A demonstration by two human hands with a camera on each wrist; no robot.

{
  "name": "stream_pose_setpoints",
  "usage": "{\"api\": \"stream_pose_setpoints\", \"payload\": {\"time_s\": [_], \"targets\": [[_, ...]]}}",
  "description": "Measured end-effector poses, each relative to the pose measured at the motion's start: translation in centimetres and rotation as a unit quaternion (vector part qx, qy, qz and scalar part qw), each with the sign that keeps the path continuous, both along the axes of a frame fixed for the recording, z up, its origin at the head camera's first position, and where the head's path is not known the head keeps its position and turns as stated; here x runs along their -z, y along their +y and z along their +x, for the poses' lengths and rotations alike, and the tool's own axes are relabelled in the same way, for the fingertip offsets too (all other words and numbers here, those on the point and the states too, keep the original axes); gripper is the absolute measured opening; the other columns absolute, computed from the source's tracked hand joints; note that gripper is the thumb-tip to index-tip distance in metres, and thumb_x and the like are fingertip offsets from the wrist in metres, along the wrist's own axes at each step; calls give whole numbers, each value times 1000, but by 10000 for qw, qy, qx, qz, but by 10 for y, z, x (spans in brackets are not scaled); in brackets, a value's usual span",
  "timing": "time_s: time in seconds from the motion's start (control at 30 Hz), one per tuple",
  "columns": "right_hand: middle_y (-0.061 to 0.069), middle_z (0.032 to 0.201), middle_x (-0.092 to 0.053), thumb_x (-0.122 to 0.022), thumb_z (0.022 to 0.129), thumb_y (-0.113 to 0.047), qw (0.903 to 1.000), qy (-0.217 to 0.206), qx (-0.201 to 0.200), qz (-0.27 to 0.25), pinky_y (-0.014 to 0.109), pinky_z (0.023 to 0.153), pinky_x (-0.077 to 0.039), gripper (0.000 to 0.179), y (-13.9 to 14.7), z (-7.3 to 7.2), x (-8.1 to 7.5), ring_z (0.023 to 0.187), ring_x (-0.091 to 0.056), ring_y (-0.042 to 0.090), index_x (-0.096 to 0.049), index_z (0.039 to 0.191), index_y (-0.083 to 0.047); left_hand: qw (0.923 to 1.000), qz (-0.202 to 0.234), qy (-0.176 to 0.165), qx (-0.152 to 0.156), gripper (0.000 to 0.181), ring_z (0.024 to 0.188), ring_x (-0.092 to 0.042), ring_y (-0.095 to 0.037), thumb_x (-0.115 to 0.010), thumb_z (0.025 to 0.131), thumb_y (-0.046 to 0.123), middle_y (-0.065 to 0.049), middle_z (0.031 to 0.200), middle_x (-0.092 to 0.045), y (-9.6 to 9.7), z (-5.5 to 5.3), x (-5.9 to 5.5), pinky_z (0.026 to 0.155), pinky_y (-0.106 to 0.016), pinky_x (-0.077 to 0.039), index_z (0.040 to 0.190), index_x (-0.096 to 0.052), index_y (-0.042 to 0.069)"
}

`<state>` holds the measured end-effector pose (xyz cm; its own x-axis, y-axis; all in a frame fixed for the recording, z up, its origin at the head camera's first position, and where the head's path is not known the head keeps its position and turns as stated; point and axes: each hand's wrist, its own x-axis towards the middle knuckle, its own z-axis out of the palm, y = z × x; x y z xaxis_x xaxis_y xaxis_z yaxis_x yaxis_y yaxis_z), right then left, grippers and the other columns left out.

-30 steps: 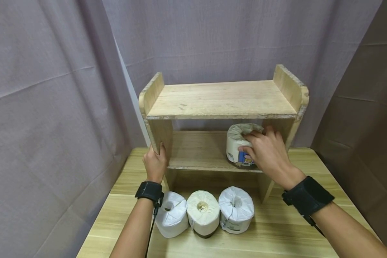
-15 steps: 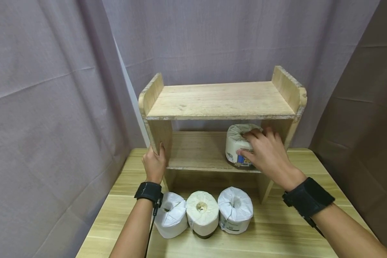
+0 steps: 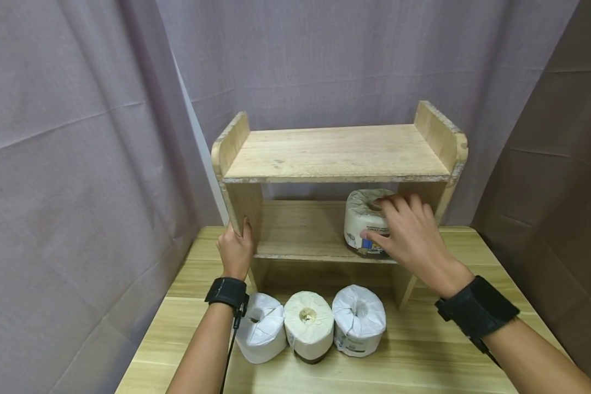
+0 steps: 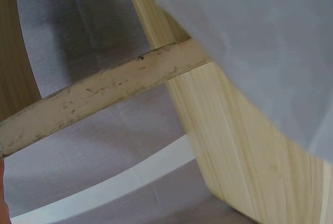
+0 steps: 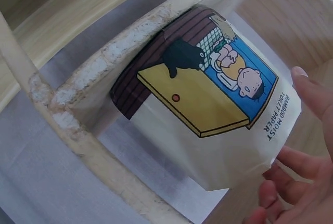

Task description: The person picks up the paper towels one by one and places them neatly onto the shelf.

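My left hand (image 3: pixel 236 249) grips the front edge of the left side panel of a wooden shelf (image 3: pixel 335 156). A wrapped toilet paper roll (image 3: pixel 361 221), cream with a cartoon print, stands upright on the middle board at its right end. Over that roll is my right hand (image 3: pixel 413 235), fingers spread loosely at its top, partly hiding the core hole. In the right wrist view the thumb (image 5: pixel 312 91) stands apart from the printed wrapper, fingertips near the roll's top edge. At the left wrist view's edge only a sliver of finger (image 4: pixel 3 193) shows.
In front of the shelf, three wrapped rolls stand side by side on the wood-grain table (image 3: pixel 448 350): a white roll (image 3: pixel 261 328), a cream roll (image 3: pixel 309 328) and another white roll (image 3: pixel 359 323). A grey curtain (image 3: pixel 325 54) hangs behind.
My right hand has loosened and shifted slightly right; its thumb has drawn away from the roll's front, showing more of the print. The left hand keeps its grip on the side panel.
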<state>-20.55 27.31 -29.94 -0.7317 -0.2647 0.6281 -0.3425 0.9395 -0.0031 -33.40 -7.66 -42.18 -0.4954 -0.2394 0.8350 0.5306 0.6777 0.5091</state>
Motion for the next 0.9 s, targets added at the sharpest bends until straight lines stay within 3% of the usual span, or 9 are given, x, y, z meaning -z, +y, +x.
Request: {"api": "stream_pose_setpoints", "payload": {"time_s": [0.23,0.43,0.53,0.67,0.9], "targets": [[25,118,-66,-91,80,-39,9984,447,-315,-106,55,71,-42,64,3,5,9,98,-54,46,-67,124,1,10000,-5,31,-24,24,69,-70,-52,-69,100,20,-26,78,-73,0,0,1,59,-63,-48,99,-70,-4],[21,116,-65,-88,82,-38,9953,700,-603,-298,48,70,-37,60,5,8,14,92,-50,40,-68,124,1,10000,-18,5,-22,24,71,-70,-53,-69,100,20,-27,81,-74,-1,1,0,61,-64,-48,100,-70,-4],[20,109,-65,-75,94,-51,9903,965,-905,-414,45,70,-34,58,5,8,18,87,-48,37,-71,119,2,10000,-2,22,-44,24,72,-70,-53,-69,99,19,-27,82,-74,-2,0,0,61,-64,-49,101,-70,-4],[16,96,-66,-46,107,-61,9813,1399,-1214,-519,44,70,-34,68,5,10,24,82,-49,35,-74,106,1,10000,-36,31,-14,24,69,-70,-52,-68,100,20,-27,80,-73,-1,-1,0,60,-64,-49,101,-70,-4],[16,95,-67,-44,108,-59,9779,1539,-1319,-512,44,66,-39,67,6,16,36,81,-53,35,-75,100,-1,10000,-32,54,-20,23,68,-70,-51,-69,100,19,-26,78,-73,0,-2,2,58,-62,-49,98,-70,-4]]}}
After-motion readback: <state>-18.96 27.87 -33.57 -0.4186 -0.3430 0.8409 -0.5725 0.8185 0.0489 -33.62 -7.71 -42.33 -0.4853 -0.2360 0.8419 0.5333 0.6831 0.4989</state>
